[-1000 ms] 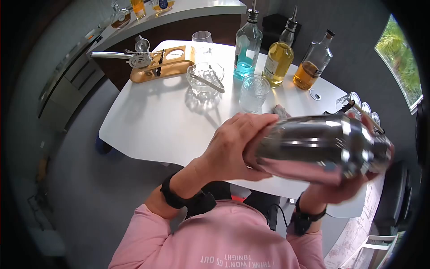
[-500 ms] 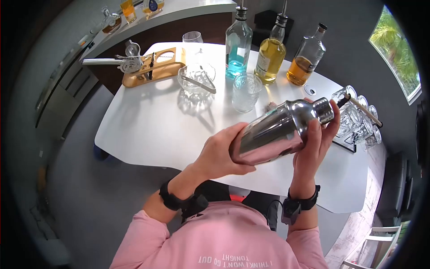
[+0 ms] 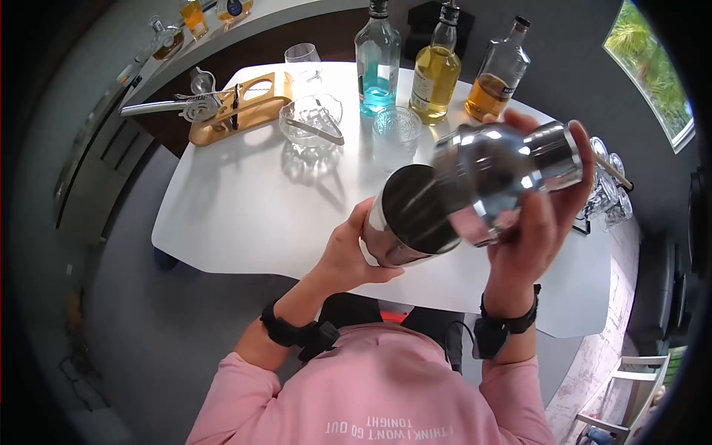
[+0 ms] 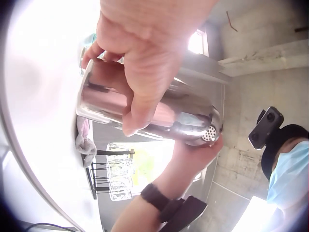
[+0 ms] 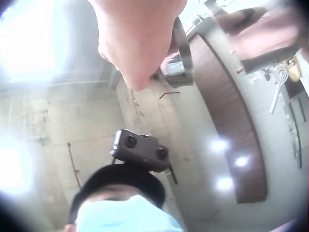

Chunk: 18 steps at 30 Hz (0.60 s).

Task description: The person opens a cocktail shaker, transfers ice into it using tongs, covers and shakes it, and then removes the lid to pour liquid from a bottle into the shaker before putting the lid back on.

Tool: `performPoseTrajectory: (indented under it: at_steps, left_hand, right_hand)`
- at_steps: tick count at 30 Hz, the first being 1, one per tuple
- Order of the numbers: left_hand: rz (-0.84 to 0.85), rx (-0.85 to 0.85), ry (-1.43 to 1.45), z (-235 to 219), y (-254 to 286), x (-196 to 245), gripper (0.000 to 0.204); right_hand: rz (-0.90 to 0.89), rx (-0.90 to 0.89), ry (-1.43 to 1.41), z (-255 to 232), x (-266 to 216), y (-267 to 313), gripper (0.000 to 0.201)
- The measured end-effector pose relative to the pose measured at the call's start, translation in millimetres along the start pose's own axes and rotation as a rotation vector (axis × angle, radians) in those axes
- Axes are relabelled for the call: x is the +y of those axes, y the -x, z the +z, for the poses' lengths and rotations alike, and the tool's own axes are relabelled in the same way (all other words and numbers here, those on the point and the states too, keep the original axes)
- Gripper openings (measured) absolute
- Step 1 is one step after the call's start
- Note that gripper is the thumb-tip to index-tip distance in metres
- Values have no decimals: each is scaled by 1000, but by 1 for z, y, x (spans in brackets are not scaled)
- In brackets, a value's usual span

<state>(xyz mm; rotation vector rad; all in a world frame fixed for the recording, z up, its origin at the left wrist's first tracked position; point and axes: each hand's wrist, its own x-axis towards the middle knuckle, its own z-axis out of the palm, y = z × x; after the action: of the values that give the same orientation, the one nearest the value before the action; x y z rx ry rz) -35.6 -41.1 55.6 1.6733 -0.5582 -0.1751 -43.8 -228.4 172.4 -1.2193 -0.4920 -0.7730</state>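
My left hand (image 3: pixel 340 256) grips a steel cocktail shaker tin (image 3: pixel 377 231), its dark round mouth tilted up toward the right. Fingers and thumb wrap the tin (image 4: pixel 111 104) in the left wrist view as well. Over to the right, my right hand (image 3: pixel 530 241) holds the shaker's domed top (image 3: pixel 486 167), tilted sideways, its narrow end by my fingers. The top's wide edge overlaps the tin's mouth in the head view. Small strainer holes (image 4: pixel 209 134) show at the far end in the left wrist view. The right wrist view is partly blurred.
A cut-glass tumbler (image 3: pixel 397 133) stands just behind the tin. Farther back are a blue-liquid bottle (image 3: pixel 378 67), a yellow one (image 3: pixel 434 81) and an amber one (image 3: pixel 495 78). Left are a glass bowl (image 3: pixel 297 132) with tongs and a wooden bar-tool stand (image 3: pixel 259 111). Glasses hang on a rack (image 3: pixel 615 185) at right.
The shaker was in one piece between both hands and swung about. Now its top has come off the tin and is up to the right in my right hand.
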Motion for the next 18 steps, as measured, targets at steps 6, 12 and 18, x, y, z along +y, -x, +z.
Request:
performPoseTrajectory:
  at_steps: [6, 12, 18]
  left_hand:
    - [-250, 125, 307, -15, 14, -11, 93]
    - [-325, 244, 433, -20, 18, -22, 91]
    - [-3, 284, -143, -32, 4, -42, 70]
  right_hand:
    - [598, 303, -546, -50, 20, -9, 39]
    - [1104, 85, -526, -75, 71, 22, 40]
    - [1196, -180, 406, -65, 98, 17, 63]
